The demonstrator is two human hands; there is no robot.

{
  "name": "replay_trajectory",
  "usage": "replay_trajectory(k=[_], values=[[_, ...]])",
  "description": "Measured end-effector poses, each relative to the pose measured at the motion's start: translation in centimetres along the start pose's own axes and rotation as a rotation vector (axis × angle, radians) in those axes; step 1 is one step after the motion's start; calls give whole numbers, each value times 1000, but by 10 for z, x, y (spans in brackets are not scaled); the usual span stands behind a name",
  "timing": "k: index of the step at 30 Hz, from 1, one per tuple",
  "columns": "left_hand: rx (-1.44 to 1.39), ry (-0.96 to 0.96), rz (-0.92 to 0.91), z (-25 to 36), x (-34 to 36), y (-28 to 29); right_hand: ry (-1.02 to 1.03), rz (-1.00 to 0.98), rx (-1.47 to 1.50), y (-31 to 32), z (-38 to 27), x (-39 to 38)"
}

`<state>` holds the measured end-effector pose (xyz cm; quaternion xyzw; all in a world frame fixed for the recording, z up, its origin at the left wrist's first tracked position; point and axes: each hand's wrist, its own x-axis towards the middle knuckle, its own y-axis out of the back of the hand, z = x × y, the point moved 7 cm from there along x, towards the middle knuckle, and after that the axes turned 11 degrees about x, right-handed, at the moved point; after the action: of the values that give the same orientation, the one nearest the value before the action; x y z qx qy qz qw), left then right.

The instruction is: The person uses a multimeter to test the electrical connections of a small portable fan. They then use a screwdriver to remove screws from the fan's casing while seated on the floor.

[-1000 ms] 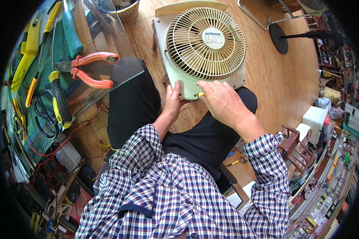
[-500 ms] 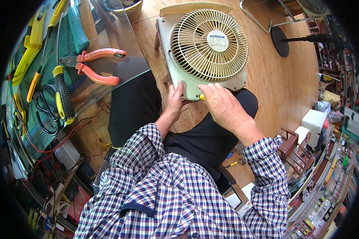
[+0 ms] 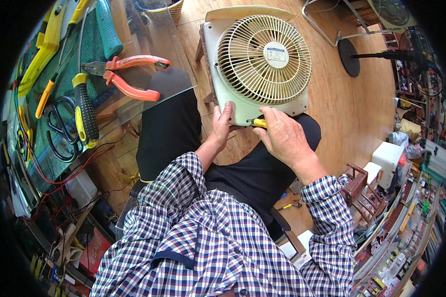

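Note:
A pale box fan (image 3: 241,112) with a round cream grille lies back side up, its near edge by my knees. My left hand (image 3: 220,126) is closed on its near left corner, thumb on top and fingers hidden underneath. A yellow-handled screwdriver (image 3: 259,123) points at the near edge of the casing. My right hand (image 3: 285,137) is closed around its handle, with the yellow part showing between thumb and forefinger. Whether the tip sits in a screw is too small to tell.
At the left, a glass-topped table (image 3: 181,81) carries red-handled pliers (image 3: 134,91), a black-and-yellow screwdriver (image 3: 85,111), black scissors (image 3: 62,129) and a yellow cutter (image 3: 42,62). A stand with a round black base (image 3: 348,58) is at the far right. Crowded shelves (image 3: 396,247) line the right side.
My right hand has shifted slightly on the screwdriver, and more of the yellow handle shows. The left hand keeps its hold on the fan corner. The whole view has shifted a little.

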<state>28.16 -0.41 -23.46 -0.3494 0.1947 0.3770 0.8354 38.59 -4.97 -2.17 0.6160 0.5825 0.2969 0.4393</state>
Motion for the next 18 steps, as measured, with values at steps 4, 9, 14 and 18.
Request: replay_trajectory(k=[4, 9, 14, 18], values=[[-12, -3, -2, 1, 0, -2, -309, -183, 66, -6, 5, -1], [-18, -7, -7, 0, 1, -1, 216, 100, -17, -3, -7, -3], [-2, 6, 10, 0, -1, 0, -234, -112, 34, -2, 7, -2], [-16, 13, 11, -1, 0, 0, -48, -16, 47, -6, 1, -2]])
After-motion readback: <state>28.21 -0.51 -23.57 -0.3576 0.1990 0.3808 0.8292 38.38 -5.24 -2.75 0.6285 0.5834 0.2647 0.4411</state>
